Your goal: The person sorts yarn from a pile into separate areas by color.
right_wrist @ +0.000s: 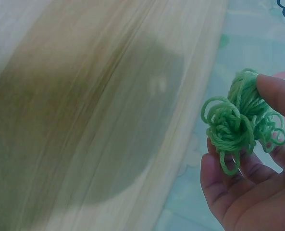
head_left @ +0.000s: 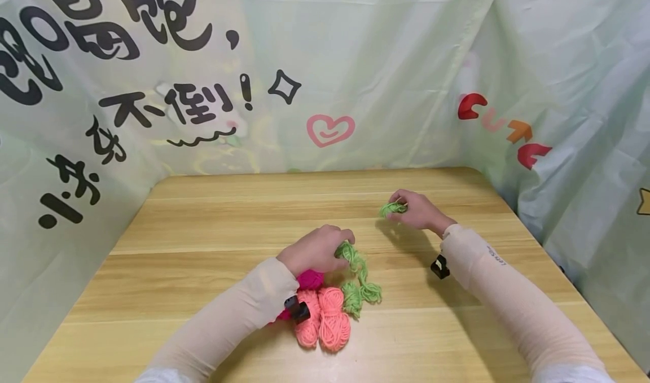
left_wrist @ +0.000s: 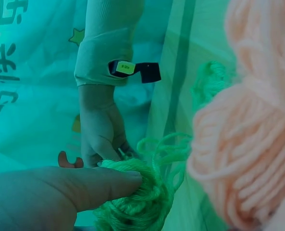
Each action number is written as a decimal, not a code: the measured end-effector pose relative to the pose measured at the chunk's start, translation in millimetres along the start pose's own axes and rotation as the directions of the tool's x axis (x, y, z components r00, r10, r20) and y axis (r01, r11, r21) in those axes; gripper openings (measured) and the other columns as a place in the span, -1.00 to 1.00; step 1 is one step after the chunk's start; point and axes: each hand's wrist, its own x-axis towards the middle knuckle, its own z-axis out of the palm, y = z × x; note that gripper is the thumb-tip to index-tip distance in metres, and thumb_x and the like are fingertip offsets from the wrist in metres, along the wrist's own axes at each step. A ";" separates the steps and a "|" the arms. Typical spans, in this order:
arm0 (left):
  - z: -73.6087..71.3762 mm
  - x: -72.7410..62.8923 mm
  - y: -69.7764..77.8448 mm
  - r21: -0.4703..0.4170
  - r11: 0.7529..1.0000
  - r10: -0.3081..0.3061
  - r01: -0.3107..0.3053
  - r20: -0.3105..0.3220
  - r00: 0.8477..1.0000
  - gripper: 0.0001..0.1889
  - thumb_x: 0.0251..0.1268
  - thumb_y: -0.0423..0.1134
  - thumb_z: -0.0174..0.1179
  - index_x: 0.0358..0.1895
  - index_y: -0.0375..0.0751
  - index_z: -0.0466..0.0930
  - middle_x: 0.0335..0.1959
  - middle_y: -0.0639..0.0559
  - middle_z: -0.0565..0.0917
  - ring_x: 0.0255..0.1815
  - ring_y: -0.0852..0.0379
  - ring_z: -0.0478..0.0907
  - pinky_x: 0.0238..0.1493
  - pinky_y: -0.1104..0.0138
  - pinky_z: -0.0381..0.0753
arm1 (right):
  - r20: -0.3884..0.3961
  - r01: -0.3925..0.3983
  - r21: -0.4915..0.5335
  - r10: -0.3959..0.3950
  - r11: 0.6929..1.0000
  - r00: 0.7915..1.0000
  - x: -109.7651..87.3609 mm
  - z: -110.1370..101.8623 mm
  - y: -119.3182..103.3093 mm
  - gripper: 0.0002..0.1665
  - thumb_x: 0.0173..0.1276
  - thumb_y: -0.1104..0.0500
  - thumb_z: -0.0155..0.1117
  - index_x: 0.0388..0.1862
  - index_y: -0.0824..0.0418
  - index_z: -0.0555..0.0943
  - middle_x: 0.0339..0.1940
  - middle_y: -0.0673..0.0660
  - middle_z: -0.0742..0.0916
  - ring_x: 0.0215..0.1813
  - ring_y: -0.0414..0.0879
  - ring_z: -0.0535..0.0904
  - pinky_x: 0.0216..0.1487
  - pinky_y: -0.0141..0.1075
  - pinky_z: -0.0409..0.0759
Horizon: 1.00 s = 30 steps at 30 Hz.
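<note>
Over the middle of the table, my left hand (head_left: 319, 249) grips a green yarn skein (head_left: 348, 252), with the thumb laid along it in the left wrist view. Loose green strands trail from that skein down to another green yarn bundle (head_left: 351, 299) on the table. Farther back and to the right, my right hand (head_left: 417, 209) holds a small looped bunch of green yarn (right_wrist: 233, 120) between thumb and fingers. Two coral yarn skeins (head_left: 333, 320) lie side by side under the left wrist. Behind them, magenta yarn (head_left: 310, 280) is partly hidden by the left forearm.
The wooden table (head_left: 203, 219) carries the yarn near its front middle. A printed fabric curtain (head_left: 396, 89) rises along its back and sides. Small black devices (head_left: 439, 267) are strapped to both sleeved wrists.
</note>
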 end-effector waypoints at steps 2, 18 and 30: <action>-1.2 0.5 -0.1 -0.003 1.000 0.004 -0.004 -0.006 1.000 -0.53 0.24 -0.12 0.33 0.18 -0.15 0.50 -0.01 -0.04 0.60 0.05 0.06 0.52 0.04 0.29 0.53 | 0.003 -0.007 0.002 0.007 1.000 1.000 0.3 -0.8 1.6 -0.56 0.35 0.06 0.32 0.07 0.27 0.47 0.08 0.39 0.57 -0.03 0.16 0.56 -0.07 -0.03 0.54; -12.1 9.0 -3.9 -0.059 0.994 0.083 -0.094 -0.165 0.983 -0.64 0.18 -0.18 0.35 0.04 -0.19 0.57 -0.12 0.00 0.62 -0.16 0.15 0.48 -0.14 0.33 0.50 | -0.019 -0.051 0.015 0.051 0.999 0.999 5.6 -8.5 14.2 -0.53 0.33 0.01 0.33 0.07 0.25 0.47 0.05 0.34 0.58 -0.03 0.17 0.55 -0.09 -0.04 0.56; -16.3 15.8 -10.3 -0.158 0.987 -0.003 -0.035 -0.232 0.973 -0.51 0.25 -0.12 0.29 0.23 -0.17 0.48 0.17 -0.07 0.54 0.24 -0.03 0.43 0.23 0.17 0.42 | -0.027 -0.064 0.041 0.065 0.997 0.998 6.1 -11.1 19.9 -0.51 0.34 0.04 0.33 0.09 0.30 0.45 -0.02 0.34 0.59 -0.13 0.11 0.56 -0.21 -0.14 0.58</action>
